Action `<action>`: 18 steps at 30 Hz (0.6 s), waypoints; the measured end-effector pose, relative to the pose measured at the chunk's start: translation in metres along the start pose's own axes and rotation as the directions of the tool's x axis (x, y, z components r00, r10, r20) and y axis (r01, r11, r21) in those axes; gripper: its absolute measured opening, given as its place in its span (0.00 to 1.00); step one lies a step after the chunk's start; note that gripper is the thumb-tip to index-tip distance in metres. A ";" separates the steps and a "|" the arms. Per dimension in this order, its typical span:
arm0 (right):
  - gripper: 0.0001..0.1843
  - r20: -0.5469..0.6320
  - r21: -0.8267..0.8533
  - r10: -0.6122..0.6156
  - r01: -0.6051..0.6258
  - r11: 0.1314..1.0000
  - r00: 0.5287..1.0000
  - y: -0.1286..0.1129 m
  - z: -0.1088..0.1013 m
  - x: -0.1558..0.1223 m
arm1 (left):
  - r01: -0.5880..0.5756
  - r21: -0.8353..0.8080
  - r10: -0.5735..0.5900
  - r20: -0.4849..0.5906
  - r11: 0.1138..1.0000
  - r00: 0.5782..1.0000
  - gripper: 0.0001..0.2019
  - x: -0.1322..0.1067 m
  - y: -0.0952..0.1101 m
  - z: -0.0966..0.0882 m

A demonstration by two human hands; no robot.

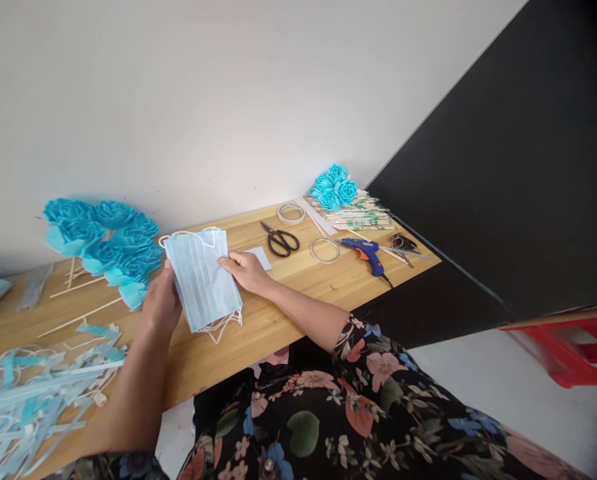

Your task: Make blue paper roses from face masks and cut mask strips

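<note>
- The person sits at a wooden desk [298, 283] against a white wall, both arms reaching out over it.
- Between the hands is a stack of pale blue face masks [201, 280], held just above the desk top and tilted, with white ear loops hanging out at its top and bottom ends.
- The left hand [161, 303] has its grip closed on the stack's left edge, fingers curled against it.
- The right hand [246, 270] grips the right edge, fingers lying flat across the top mask; I cannot see the thumb.
- Just beyond the right hand a small pale blue scrap [259, 257] lies flat on the desk.
- Further right are black scissors [281, 240], one tape roll [325, 250] beside them and a second roll [291, 212] nearer the wall.
- A blue glue gun [366, 252] lies near the desk's right end, close to a stack of wrapped chopsticks [361, 217] with a few small turquoise flowers [334, 187] on it.
- To the left of the masks a large bunch of turquoise flowers on sticks [106, 243] lies on its side.
- At the near left corner sits a heap of cut mask strips [38, 393] and loose loops.
- A red stool [573, 347] stands on the floor, well apart to the right.
</note>
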State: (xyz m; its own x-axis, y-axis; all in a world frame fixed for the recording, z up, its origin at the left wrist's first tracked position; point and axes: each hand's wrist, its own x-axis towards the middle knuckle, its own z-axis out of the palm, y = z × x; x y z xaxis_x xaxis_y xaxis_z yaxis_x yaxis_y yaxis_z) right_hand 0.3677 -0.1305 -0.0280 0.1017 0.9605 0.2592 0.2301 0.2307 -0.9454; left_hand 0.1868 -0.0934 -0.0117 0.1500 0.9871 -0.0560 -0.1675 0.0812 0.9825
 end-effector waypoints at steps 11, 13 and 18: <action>0.21 -0.027 0.171 0.094 -0.088 0.981 0.995 0.000 0.000 0.001 | 0.055 -0.049 -0.056 -0.008 0.997 0.998 0.18 0.003 -0.005 -0.004; 0.25 -0.059 0.196 0.104 -0.091 0.976 0.993 0.002 0.001 0.002 | 0.051 -0.037 -0.053 -0.047 0.998 0.997 0.17 0.004 -0.006 -0.004; 0.11 -0.005 0.035 0.040 -0.039 0.999 0.999 0.005 0.003 0.001 | 0.058 -0.011 -0.058 -0.036 0.998 0.998 0.18 0.004 -0.008 -0.002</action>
State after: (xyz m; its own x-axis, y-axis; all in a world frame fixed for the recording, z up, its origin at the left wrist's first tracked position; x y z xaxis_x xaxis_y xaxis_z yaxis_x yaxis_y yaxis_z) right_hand 0.3658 -0.1275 -0.0333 0.1156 0.9680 0.2226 0.1921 0.1981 -0.9612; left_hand 0.1869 -0.0899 -0.0197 0.1241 0.9851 -0.1192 -0.1697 0.1394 0.9756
